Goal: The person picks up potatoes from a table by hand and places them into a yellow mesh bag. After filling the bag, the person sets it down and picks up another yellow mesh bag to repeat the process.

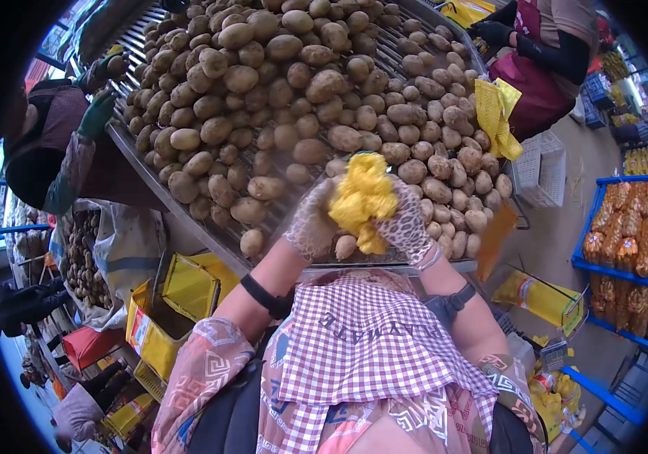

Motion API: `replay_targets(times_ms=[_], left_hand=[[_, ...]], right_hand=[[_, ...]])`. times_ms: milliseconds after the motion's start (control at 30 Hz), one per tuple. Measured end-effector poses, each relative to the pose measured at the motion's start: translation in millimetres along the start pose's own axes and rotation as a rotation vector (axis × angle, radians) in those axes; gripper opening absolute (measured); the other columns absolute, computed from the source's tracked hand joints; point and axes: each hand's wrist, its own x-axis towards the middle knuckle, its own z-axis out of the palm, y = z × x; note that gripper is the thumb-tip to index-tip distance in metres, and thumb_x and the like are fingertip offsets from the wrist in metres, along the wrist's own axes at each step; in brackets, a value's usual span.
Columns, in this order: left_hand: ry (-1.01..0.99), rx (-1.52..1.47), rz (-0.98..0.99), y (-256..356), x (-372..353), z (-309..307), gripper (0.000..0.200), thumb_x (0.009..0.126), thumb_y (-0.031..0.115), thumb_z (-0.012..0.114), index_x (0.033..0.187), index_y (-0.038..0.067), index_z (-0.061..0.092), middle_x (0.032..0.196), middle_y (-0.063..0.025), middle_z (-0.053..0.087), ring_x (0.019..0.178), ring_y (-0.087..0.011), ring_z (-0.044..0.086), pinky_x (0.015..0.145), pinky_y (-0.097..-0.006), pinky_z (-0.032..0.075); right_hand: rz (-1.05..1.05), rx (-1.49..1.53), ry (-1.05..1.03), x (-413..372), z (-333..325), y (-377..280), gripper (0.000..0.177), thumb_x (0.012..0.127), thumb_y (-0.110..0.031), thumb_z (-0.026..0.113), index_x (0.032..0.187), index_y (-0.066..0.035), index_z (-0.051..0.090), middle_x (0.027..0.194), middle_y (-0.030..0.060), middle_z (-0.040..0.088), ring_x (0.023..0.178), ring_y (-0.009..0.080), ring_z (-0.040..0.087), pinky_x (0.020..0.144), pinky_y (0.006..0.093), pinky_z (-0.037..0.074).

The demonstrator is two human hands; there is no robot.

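A bunched yellow mesh bag point(364, 198) is between my two gloved hands, above the near edge of the sorting table. My left hand point(315, 219), in a leopard-print glove, has its fingers closed on the bag's left side. On the right side of the bag, my right hand point(406, 223) is closed on it too, in a matching glove. Fingertips of both hands are partly hidden by the mesh. Many potatoes point(284, 47) lie heaped on the slatted metal table beyond, and one small potato point(345, 246) sits just below the bag.
Co-workers stand at the left point(51, 144) and upper right point(551, 53) of the table. A yellow mesh bag point(496, 121) hangs at its right edge. White crates point(540, 168), a blue rack point(630, 180) of bagged goods and yellow bags on frames point(540, 296) stand around.
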Motion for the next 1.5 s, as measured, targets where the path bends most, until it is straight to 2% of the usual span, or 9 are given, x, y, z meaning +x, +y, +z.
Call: replay_targets(times_ms=[200, 433, 567, 733, 1033, 1100, 1167, 1300, 1500], left_hand=[[0.064, -0.173, 0.031, 9.8, -16.4, 0.6, 0.045, 0.096, 0.039, 0.045, 0.127, 0.007, 0.047, 0.120, -0.0121, 0.056, 0.109, -0.0262, 0.057, 0.085, -0.0408, 0.052], [0.112, 0.187, 0.299, 0.5, -11.6, 15.8, 0.045, 0.095, 0.033, 0.050, 0.130, 0.006, 0.044, 0.126, -0.0104, 0.051, 0.118, -0.0235, 0.050, 0.097, -0.0407, 0.045], [0.094, 0.067, 0.359, 1.9, -15.9, 4.9, 0.044, 0.094, 0.032, 0.051, 0.129, 0.006, 0.045, 0.127, -0.0115, 0.051, 0.119, -0.0244, 0.049, 0.099, -0.0409, 0.044], [-0.040, -0.177, 0.194, 6.1, -28.4, 22.8, 0.049, 0.093, 0.044, 0.049, 0.122, 0.005, 0.052, 0.111, -0.0123, 0.060, 0.102, -0.0243, 0.057, 0.088, -0.0383, 0.047], [0.101, -0.284, 0.100, -0.4, -22.4, 12.8, 0.050, 0.090, 0.046, 0.052, 0.122, 0.007, 0.052, 0.108, -0.0133, 0.060, 0.097, -0.0232, 0.061, 0.089, -0.0394, 0.049], [-0.412, -0.539, -0.169, 8.7, -28.5, -20.1, 0.049, 0.092, 0.045, 0.050, 0.124, 0.008, 0.050, 0.110, -0.0130, 0.060, 0.103, -0.0267, 0.059, 0.095, -0.0458, 0.045], [-0.369, -0.488, -0.044, 4.4, -31.8, -23.8, 0.051, 0.092, 0.047, 0.049, 0.124, 0.008, 0.050, 0.116, -0.0128, 0.058, 0.107, -0.0289, 0.057, 0.099, -0.0478, 0.043], [-0.121, -0.228, 0.130, -12.4, -45.4, -15.7, 0.058, 0.090, 0.048, 0.054, 0.130, 0.007, 0.046, 0.127, -0.0115, 0.053, 0.113, -0.0248, 0.054, 0.096, -0.0426, 0.044], [0.024, -0.111, 0.196, 2.8, -126.5, -50.5, 0.049, 0.088, 0.038, 0.056, 0.128, 0.010, 0.049, 0.113, -0.0124, 0.060, 0.086, -0.0234, 0.062, 0.071, -0.0341, 0.054]], right_hand=[[0.581, 0.650, 0.328, 15.5, -24.7, 28.2, 0.044, 0.073, -0.003, 0.075, 0.113, 0.002, 0.057, 0.106, 0.0129, 0.064, 0.096, 0.0206, 0.062, 0.087, 0.0311, 0.051], [-0.468, -0.280, -0.026, 37.8, -17.0, -70.6, 0.041, 0.073, -0.015, 0.068, 0.111, -0.002, 0.060, 0.117, 0.0155, 0.060, 0.109, 0.0351, 0.056, 0.100, 0.0424, 0.041], [-0.087, -0.490, -0.229, 14.2, -18.3, -0.7, 0.040, 0.075, -0.005, 0.066, 0.114, -0.004, 0.060, 0.115, 0.0164, 0.060, 0.108, 0.0308, 0.058, 0.094, 0.0390, 0.047], [0.575, 0.443, 0.112, 14.6, -18.5, 22.0, 0.042, 0.078, 0.009, 0.061, 0.119, 0.000, 0.055, 0.106, 0.0081, 0.063, 0.095, 0.0159, 0.062, 0.085, 0.0284, 0.052], [-0.545, -0.082, -0.060, 29.6, 0.9, -17.8, 0.049, 0.070, -0.011, 0.073, 0.115, -0.002, 0.056, 0.119, 0.0143, 0.058, 0.110, 0.0291, 0.056, 0.098, 0.0390, 0.042], [0.363, 0.147, -0.050, 37.2, -5.3, 3.4, 0.047, 0.072, -0.014, 0.073, 0.114, -0.001, 0.057, 0.118, 0.0152, 0.058, 0.110, 0.0291, 0.056, 0.096, 0.0386, 0.044], [0.336, 0.345, -0.019, 34.7, -0.7, -12.1, 0.042, 0.075, -0.014, 0.071, 0.113, -0.001, 0.057, 0.115, 0.0159, 0.059, 0.107, 0.0303, 0.058, 0.092, 0.0381, 0.047], [-0.746, -0.091, -0.156, 25.9, 10.7, -61.2, 0.042, 0.067, -0.016, 0.076, 0.105, -0.004, 0.061, 0.113, 0.0160, 0.061, 0.105, 0.0330, 0.058, 0.091, 0.0394, 0.048], [0.340, 0.149, 0.067, -13.0, 12.1, 62.2, 0.048, 0.073, -0.006, 0.075, 0.116, 0.000, 0.055, 0.109, 0.0107, 0.062, 0.101, 0.0208, 0.060, 0.089, 0.0321, 0.048]])
